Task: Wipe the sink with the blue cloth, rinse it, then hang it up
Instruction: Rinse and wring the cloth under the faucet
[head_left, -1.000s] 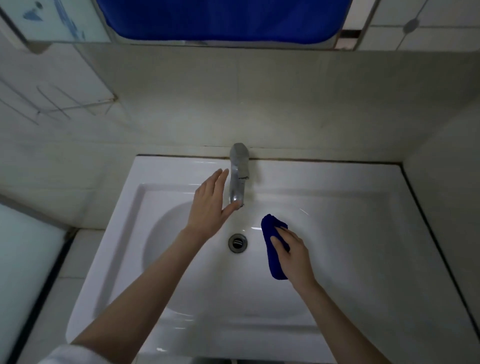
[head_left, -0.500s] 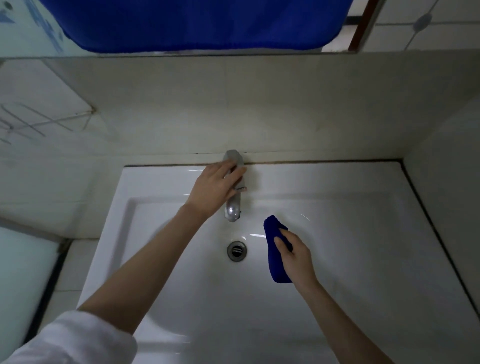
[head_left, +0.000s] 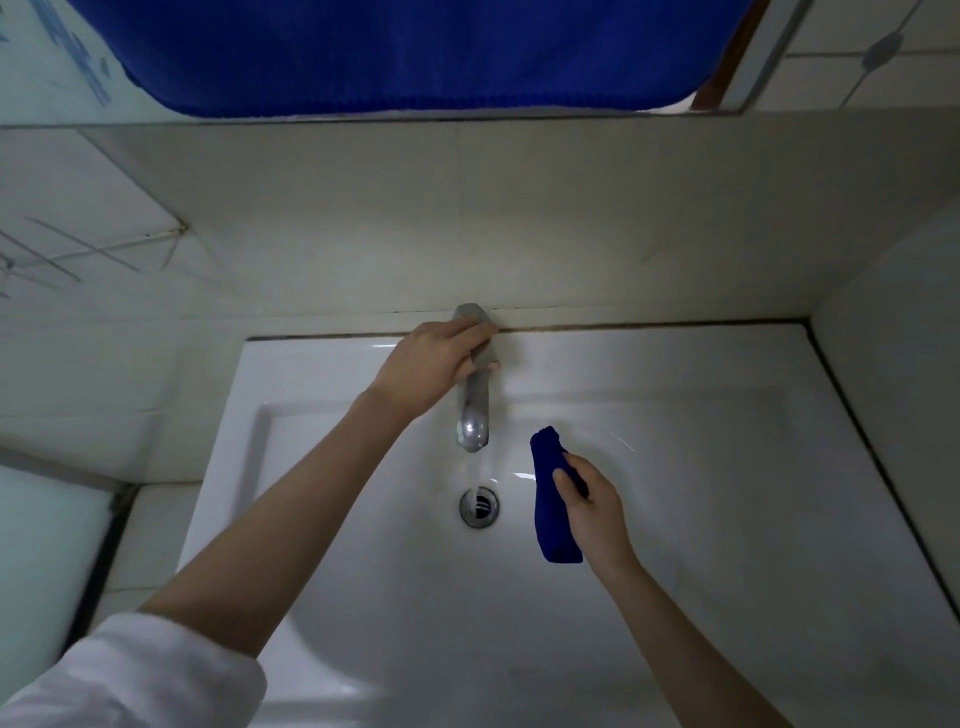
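1. Markings: blue marks (head_left: 78, 62) on the pale surface at upper left are too blurred to read.
2. Change: one second ago the left hand (head_left: 434, 366) was flat beside the spout. It has since moved up onto the tap lever (head_left: 470, 314) and stays there, as half a second ago. A faint stream now appears to run below the spout of the tap (head_left: 472, 421), above the drain (head_left: 479, 506).
3. Left hand: fingers lie curled over the tap lever, thumb tip underneath, gripping it.
4. Right hand (head_left: 595, 512): fingers and thumb clamp the blue cloth (head_left: 545, 519), bunched into a roll, unchanged in position.
5. Location: the blue cloth hangs over the basin of the white sink (head_left: 727, 467), just right of the drain and apart from the spout.
6. The two hands are apart.
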